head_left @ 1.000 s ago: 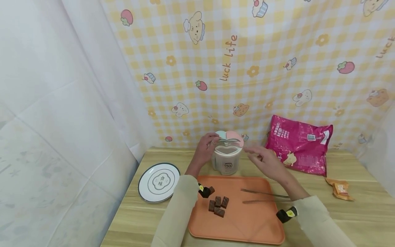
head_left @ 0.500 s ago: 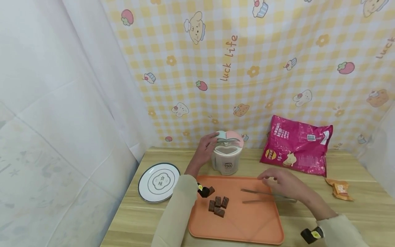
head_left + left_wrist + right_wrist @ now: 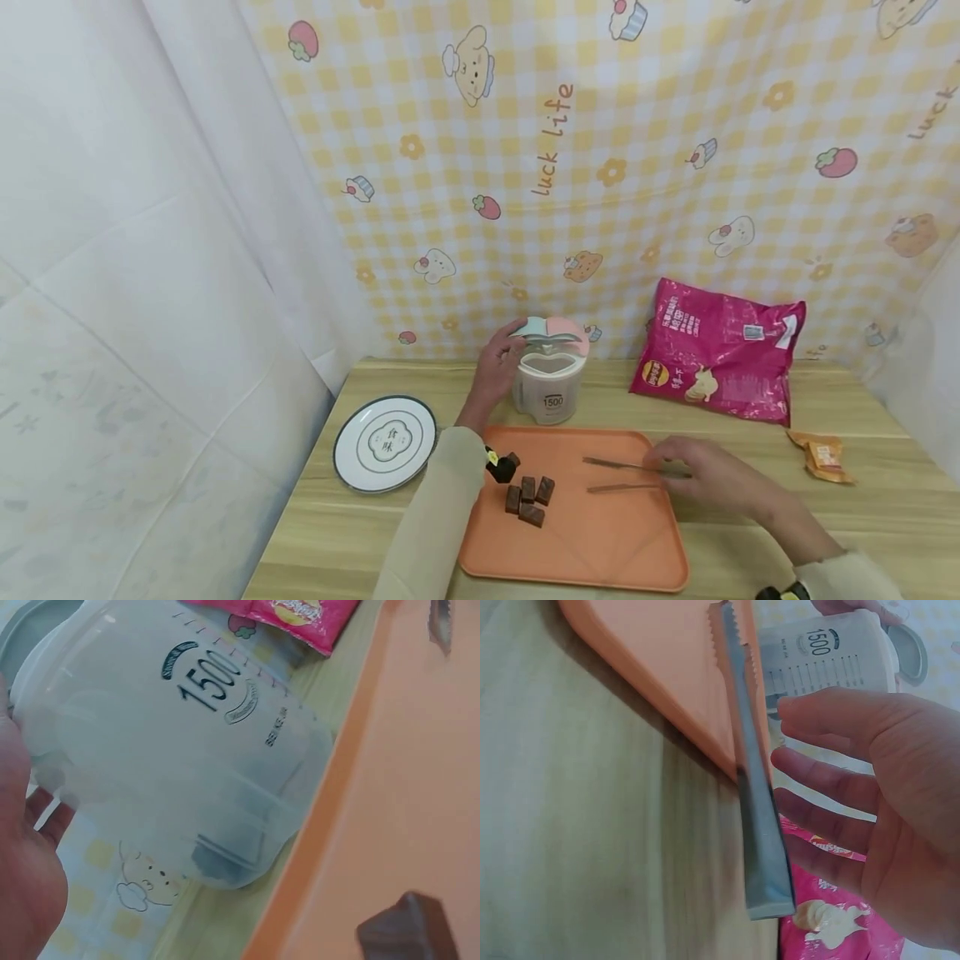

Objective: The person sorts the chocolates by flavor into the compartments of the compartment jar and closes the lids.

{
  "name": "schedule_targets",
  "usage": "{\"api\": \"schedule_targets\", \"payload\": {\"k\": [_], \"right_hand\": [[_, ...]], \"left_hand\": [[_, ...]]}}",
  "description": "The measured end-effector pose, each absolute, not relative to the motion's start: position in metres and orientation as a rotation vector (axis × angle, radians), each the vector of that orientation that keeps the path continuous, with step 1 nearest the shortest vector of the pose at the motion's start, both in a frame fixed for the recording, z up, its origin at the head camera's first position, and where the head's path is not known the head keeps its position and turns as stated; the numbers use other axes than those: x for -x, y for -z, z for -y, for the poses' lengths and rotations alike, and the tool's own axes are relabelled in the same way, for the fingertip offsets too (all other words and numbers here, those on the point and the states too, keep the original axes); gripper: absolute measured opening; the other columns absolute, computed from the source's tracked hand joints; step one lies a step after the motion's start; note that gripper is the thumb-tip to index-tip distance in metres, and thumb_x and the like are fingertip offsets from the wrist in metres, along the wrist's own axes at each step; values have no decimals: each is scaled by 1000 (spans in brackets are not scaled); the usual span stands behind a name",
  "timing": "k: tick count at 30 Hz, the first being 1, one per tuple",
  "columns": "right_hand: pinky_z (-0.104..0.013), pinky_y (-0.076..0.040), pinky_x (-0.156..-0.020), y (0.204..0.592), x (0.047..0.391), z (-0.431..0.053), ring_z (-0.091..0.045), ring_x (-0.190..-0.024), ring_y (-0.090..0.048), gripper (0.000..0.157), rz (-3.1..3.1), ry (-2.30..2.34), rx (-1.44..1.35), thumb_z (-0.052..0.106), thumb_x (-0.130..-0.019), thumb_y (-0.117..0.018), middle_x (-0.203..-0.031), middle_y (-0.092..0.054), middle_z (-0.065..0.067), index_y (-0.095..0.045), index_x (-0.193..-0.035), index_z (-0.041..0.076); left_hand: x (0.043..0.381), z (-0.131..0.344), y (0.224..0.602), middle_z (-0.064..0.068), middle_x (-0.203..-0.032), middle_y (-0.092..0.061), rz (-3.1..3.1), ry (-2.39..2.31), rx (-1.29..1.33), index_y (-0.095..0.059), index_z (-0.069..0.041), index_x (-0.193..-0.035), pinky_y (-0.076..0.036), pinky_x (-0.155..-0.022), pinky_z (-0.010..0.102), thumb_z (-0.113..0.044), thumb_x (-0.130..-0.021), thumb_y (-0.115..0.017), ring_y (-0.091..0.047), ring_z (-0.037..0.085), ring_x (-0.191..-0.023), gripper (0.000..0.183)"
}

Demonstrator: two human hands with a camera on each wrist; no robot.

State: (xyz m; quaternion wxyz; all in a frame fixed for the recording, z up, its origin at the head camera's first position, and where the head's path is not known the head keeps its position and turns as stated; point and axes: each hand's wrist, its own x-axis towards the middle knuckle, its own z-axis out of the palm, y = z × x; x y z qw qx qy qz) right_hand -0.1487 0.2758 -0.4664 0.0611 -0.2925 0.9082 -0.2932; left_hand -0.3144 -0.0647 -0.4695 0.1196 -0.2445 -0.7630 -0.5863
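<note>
My left hand holds the raised lid of a clear plastic storage container marked 1500. The lid is pale green and pink, and the heart-shaped opening beneath shows. In the left wrist view the fingers bend behind the container's lid end. My right hand is over the handle end of metal tongs. Its fingers are extended and loosely spread beside the tongs, without closing around them. The serrated tips lie on an orange tray. Several chocolate pieces lie on the tray's left half.
A white plate with a dark rim sits left of the tray. At the back right a magenta chip bag leans against the patterned curtain. An orange-wrapped snack lies at the right of the wooden table.
My right hand has moved away from the container, down and to the right, to the tongs' handle. My left hand has stayed at the lid, which remains raised.
</note>
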Motion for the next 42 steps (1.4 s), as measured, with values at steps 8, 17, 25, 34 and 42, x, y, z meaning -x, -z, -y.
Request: {"api": "schedule_targets", "payload": {"k": [8, 17, 25, 34, 42], "right_hand": [[-40, -56, -87, 474, 147, -279, -22, -109, -66, 22, -2701, 961, 915, 20, -97, -75, -116, -71, 1, -74, -118, 14], [-38, -56, -83, 484, 149, -283, -18, -103, -66, 23, -2774, 904, 1046, 15, -94, -78, -112, -70, 3, -75, -117, 13], [-37, -56, -82, 489, 151, -284, -17, -103, -67, 28, -2792, 914, 1067, 18, -93, -80, -111, -71, 1, -73, -118, 10], [-37, -57, -81, 496, 148, -282, -15, -103, -67, 28, -2820, 957, 1046, 16, -92, -80, -110, -72, -1, -73, -118, 8], [-35, -57, -79, 494, 148, -280, -13, -100, -66, 27, -2789, 987, 1012, 19, -93, -80, -109, -71, 3, -74, -117, 9]], "left_hand": [[312, 57, 472, 1, -152, -52, 2198, 1693, 664, -77, -3, -109, -44, -104, 50, -27, -110, -53, -45, 22, -141, 34], [313, 60, 469, 2, -154, -50, 2250, 1648, 684, -74, -3, -121, -42, -106, 49, -26, -110, -52, -43, 22, -142, 34], [313, 62, 470, 0, -154, -50, 2269, 1646, 688, -75, -2, -116, -42, -107, 46, -28, -110, -51, -44, 19, -142, 36], [311, 65, 471, -1, -156, -47, 2269, 1681, 714, -76, -3, -110, -40, -110, 48, -30, -112, -48, -40, 18, -144, 39], [312, 67, 470, -2, -157, -45, 2276, 1677, 758, -75, -3, -105, -42, -107, 46, -28, -113, -46, -41, 16, -144, 39]]}}
